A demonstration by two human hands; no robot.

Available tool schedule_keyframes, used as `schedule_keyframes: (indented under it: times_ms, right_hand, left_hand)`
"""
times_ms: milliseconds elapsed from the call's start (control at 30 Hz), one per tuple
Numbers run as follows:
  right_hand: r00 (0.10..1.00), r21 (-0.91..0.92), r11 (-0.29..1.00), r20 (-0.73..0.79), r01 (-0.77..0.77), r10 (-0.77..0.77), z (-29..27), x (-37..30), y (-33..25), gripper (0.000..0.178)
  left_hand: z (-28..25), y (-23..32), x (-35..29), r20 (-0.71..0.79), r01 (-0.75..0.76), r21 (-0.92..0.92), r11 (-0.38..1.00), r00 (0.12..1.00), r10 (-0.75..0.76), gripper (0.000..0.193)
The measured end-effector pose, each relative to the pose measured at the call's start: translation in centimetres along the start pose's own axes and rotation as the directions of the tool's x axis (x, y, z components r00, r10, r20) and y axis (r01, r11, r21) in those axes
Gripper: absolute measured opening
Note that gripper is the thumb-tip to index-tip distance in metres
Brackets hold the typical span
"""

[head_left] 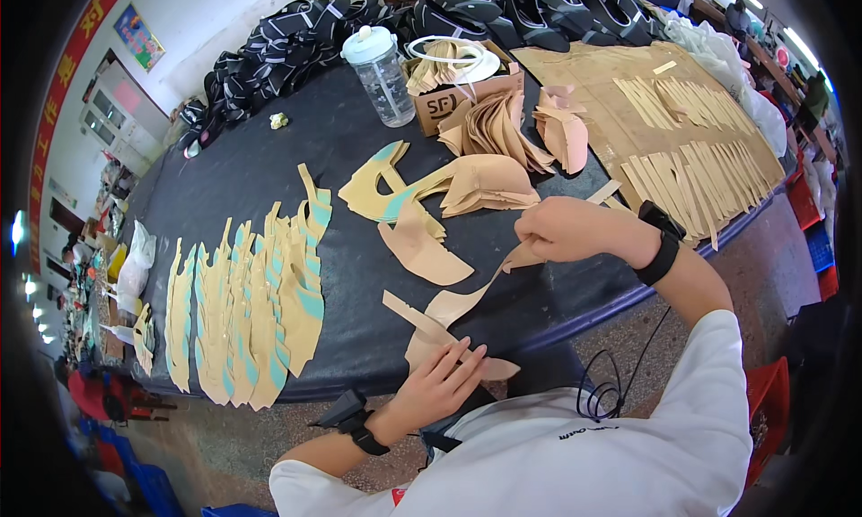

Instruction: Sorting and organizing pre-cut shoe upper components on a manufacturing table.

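the person wears a white short-sleeved shirt (575,454) with loose sleeves that end above the elbows, leaving both forearms bare. small dark lettering runs across the back of the shirt near the shoulder, and a bit of red shows at the lower edge of the cloth. a thin black cable (611,391) loops over the shirt below the right arm. the left wrist carries a black strap (370,441) with a blocky black device (339,411) standing off it. the right wrist carries a wide black band (663,257) with a similar flat black box (662,219) on its top. both hands are bare, with no gloves or rings to be seen.
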State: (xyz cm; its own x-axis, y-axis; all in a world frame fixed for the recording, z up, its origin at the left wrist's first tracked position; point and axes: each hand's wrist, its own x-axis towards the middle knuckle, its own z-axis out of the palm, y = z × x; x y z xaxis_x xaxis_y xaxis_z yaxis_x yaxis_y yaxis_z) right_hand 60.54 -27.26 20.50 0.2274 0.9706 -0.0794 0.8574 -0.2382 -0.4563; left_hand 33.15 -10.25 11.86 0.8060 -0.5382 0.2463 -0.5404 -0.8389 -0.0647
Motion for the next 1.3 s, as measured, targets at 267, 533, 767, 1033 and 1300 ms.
schedule_keyframes:
  times_ms: [267,533,767,1033,1300]
  right_hand:
    - [1.000,0.027,0.999,0.020,-0.021,0.020,-1.3,0.3,-0.7,0.017]
    - [0.984,0.671,0.741,-0.148,0.025,0.100,-5.6,4.2,3.6,0.022]
    - [0.878,-0.173,0.974,-0.477,-0.148,0.049,1.4,12.2,5.7,0.014]
    - [0.698,-0.132,0.971,-0.715,-0.200,0.047,2.9,10.9,7.3,0.017]
    - [0.941,-0.010,1.000,-0.338,-0.012,0.008,5.4,11.8,0.2,0.030]
  left_hand:
    - [-4.4,-1.1,0.8,0.115,0.316,-0.490,0.813,0.947,-0.299,0.033]
    - [-13.1,-17.9,6.6,0.226,0.325,-0.945,0.038,0.732,-0.642,0.023]
    - [2.2,-34.8,5.0,0.191,0.530,-0.793,0.302,0.687,-0.701,0.019]
    - [3.7,-32.8,8.3,-0.060,0.673,-0.270,0.689,0.702,-0.710,0.025]
    - [4.3,-30.6,8.2,-0.220,0.724,0.095,0.683,0.684,-0.695,0.017]
